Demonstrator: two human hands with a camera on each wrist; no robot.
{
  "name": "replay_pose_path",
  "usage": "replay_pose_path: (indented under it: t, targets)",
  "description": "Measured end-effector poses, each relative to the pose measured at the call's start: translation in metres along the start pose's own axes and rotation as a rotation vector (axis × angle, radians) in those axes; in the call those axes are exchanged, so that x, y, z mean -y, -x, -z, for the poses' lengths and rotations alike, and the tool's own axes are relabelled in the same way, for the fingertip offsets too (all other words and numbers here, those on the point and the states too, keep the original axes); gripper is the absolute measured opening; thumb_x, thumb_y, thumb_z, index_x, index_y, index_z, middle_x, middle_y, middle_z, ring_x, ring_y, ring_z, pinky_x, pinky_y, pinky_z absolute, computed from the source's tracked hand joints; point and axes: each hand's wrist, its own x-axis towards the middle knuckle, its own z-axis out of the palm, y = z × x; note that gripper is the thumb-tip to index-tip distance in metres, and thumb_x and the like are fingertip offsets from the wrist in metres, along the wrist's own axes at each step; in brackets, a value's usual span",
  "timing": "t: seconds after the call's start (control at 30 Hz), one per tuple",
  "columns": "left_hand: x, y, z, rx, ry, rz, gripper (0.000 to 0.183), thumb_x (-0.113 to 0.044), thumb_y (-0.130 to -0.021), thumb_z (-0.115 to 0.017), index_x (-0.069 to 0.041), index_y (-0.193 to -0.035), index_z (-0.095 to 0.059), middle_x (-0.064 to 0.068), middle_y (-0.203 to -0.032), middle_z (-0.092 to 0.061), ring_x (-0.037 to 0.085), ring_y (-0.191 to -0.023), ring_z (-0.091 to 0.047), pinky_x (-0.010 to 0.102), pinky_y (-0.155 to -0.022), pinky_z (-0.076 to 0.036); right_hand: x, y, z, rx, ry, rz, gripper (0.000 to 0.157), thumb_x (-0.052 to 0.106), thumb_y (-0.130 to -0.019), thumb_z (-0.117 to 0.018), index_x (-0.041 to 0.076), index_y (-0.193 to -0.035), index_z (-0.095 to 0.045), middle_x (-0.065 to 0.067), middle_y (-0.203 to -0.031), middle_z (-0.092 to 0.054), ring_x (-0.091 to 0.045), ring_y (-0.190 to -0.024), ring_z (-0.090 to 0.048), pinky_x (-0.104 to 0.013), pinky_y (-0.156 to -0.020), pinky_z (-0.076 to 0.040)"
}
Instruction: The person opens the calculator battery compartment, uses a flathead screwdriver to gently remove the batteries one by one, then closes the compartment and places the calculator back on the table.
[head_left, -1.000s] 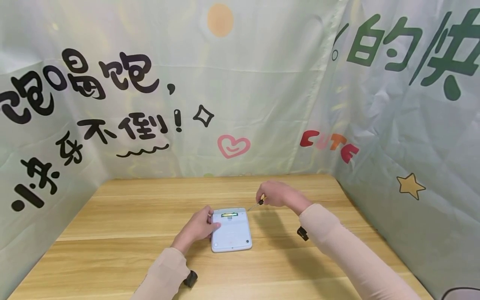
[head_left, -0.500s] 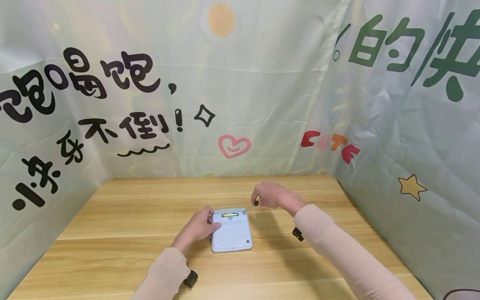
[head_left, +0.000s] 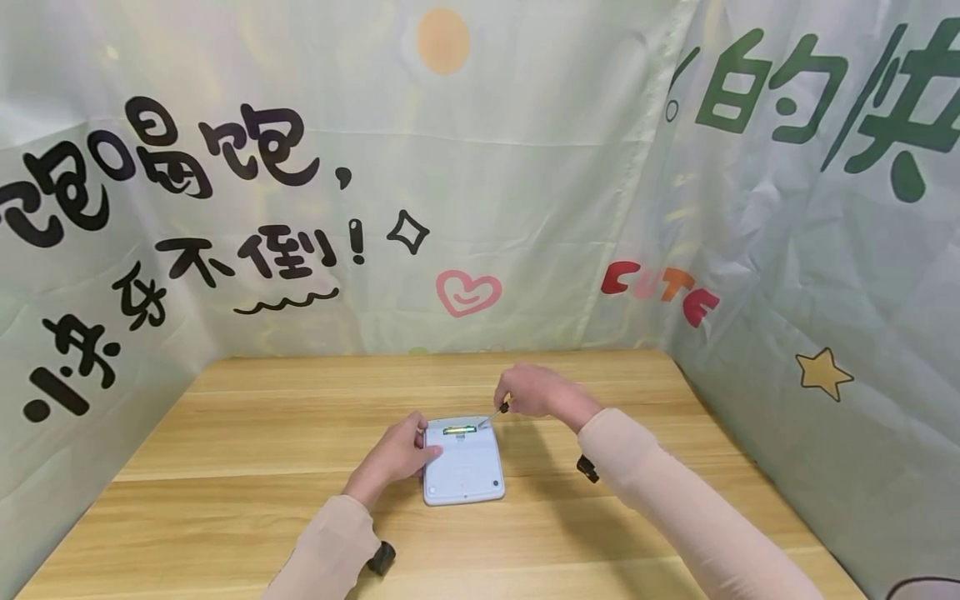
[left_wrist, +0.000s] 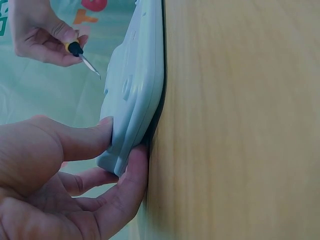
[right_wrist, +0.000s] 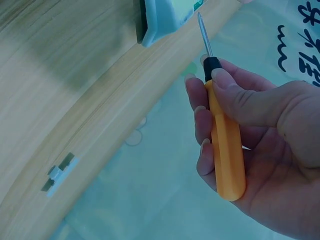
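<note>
A wooden table (head_left: 247,433) stands before a pale printed cloth backdrop (head_left: 525,167). Near its middle lies a white flat device (head_left: 462,462), back side up (a slot with a green strip shows at its far edge). The left hand (head_left: 399,454) grips the device's left edge, thumb on top, fingers curled beneath. The right hand (head_left: 528,392) grasps an orange-handled screwdriver (right_wrist: 225,145), its tip just above the device's far right corner

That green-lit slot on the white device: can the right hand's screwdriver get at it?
Probably yes: the screwdriver tip hovers beside the slot, nothing between; the left hand grips only the device's left edge.
</note>
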Motion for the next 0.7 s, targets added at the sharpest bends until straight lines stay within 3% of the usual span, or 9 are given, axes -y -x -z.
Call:
replay_pose_path:
  t: [0.4,0.7]
  targets:
    - [0.0,-0.001,0.0,0.004,0.011,0.007,0.04,-0.012,-0.097,-0.072,0.0,-0.129,-0.052,0.012,-0.101,-0.056,0.02,-0.081,-0.058,0.029,-0.064,-0.056,0.009,-0.006,-0.004,0.008,0.03,-0.037,0.026,0.0,-0.095,-0.071,0.018,-0.109,-0.082,0.001,-0.123,-0.076,-0.024,-0.122,-0.067,-0.041,-0.101,-0.056]
    - [-0.001,0.0,0.0,0.005,0.01,0.006,0.04,-0.012,-0.097,-0.072,0.0,-0.129,-0.052,0.012,-0.101,-0.056,0.02,-0.081,-0.058,0.03,-0.065,-0.057,0.016,-0.007,-0.003,-0.011,0.09,-0.02,0.027,-0.002,-0.096,-0.066,0.017,-0.104,-0.083,0.0,-0.119,-0.077,-0.022,-0.118,-0.069,-0.039,-0.097,-0.058]
